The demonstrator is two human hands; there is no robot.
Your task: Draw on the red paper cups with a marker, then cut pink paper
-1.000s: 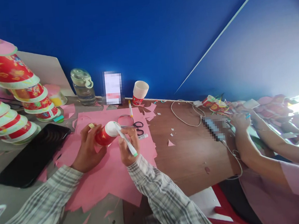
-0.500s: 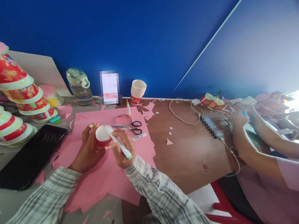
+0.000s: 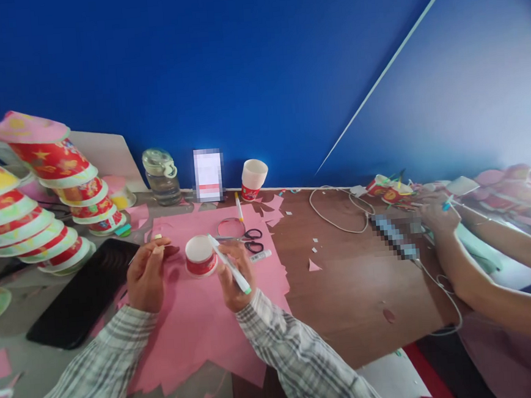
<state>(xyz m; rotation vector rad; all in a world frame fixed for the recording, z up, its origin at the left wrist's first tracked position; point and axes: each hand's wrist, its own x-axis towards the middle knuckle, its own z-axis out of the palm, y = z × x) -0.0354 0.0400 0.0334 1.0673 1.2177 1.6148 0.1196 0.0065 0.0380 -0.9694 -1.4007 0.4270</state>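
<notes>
A short red-and-white paper cup (image 3: 201,256) stands upright, mouth up, on a large pink paper sheet (image 3: 193,327). To its left is my left hand (image 3: 149,274), apart from the cup, fingers pinched on a small cream-coloured piece (image 3: 158,237) whose kind I cannot make out. My right hand (image 3: 236,272) grips a white marker pen (image 3: 230,265) with a green end. The pen's upper tip is close to the cup's right rim; contact cannot be made out. Just beyond this hand lie black-handled scissors (image 3: 253,240) and a short white tube (image 3: 261,256).
Stacked red cups (image 3: 80,186) lean at the left near a black phone (image 3: 82,293). A water bottle (image 3: 161,179), a lit screen (image 3: 208,176) and a taller cup (image 3: 252,178) stand along the blue wall. At right are a power strip (image 3: 395,236) and another person's arms (image 3: 459,263).
My left hand has let go of the cup and moved left, still pinching the small piece. The cup now stands on the paper. The whole view has shifted slightly.
</notes>
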